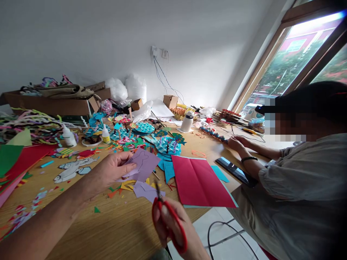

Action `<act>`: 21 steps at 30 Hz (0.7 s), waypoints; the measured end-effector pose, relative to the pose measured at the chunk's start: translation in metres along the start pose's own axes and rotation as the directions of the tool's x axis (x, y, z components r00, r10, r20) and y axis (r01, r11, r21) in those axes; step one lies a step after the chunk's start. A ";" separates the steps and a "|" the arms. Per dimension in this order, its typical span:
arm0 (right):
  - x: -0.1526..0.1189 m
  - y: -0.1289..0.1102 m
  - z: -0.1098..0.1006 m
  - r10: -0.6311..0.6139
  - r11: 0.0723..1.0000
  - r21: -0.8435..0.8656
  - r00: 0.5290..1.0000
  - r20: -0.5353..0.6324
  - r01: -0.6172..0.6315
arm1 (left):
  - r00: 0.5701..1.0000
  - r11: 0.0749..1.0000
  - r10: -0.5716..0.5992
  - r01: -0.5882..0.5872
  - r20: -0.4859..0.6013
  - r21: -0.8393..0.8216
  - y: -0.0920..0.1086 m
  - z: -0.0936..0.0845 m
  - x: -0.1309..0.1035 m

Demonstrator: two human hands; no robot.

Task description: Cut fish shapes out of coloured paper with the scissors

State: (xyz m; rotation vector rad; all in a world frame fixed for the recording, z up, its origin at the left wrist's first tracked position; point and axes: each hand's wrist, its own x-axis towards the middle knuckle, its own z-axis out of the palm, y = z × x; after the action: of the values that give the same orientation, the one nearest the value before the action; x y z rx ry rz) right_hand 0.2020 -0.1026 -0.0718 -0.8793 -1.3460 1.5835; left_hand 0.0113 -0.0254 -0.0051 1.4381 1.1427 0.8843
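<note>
My left hand (119, 166) pinches a sheet of purple paper (146, 164) between thumb and fingers, held above the table. A dark drawn outline runs over the sheet. In my right hand (176, 220) is a pair of scissors (169, 224) with red handles, its dark blades pointing up and away from me, apart from the paper. My fingers are wrapped round the handles. Below the sheet, purple paper scraps (148, 191) lie on the wooden table (114, 227). A folded red sheet (199, 182) lies to the right of them.
Beyond my hands stand glue bottles (68, 136), blue honeycomb paper pieces (166, 146) and a white bottle (187, 122). Coloured sheets (29, 159) and paper fish (73, 169) lie on the left. At right sits another person (298, 173), hands on the table, by a phone (235, 171).
</note>
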 end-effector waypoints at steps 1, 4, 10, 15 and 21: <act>0.001 -0.003 -0.004 -0.093 0.996 -0.006 0.992 -0.082 0.093 | 1.000 1.000 0.009 -0.009 0.000 0.028 -0.001 -0.002 0.001; 0.012 -0.016 -0.013 -0.265 0.964 -0.110 0.886 -0.380 0.241 | 0.999 0.996 0.032 -0.033 0.017 0.080 -0.001 -0.005 0.001; 0.042 -0.041 -0.006 -0.314 0.949 -0.150 0.883 -0.349 0.278 | 0.994 0.985 0.081 -0.090 0.068 0.150 0.004 -0.003 -0.004; 0.057 -0.045 0.005 -0.251 0.968 -0.081 0.935 -0.251 0.239 | 0.990 0.959 0.092 -0.116 0.103 0.257 0.005 -0.003 -0.003; 0.066 -0.034 0.001 -0.314 0.937 -0.005 0.832 -0.458 0.350 | 0.748 0.727 0.585 -0.312 -0.314 0.612 0.024 -0.006 -0.022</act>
State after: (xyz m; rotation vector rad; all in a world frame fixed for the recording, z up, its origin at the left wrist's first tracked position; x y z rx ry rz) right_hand 0.1811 -0.0400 -0.0367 -0.8456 -1.0231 1.0675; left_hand 0.0040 -0.0442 0.0213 2.0970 1.5091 1.4355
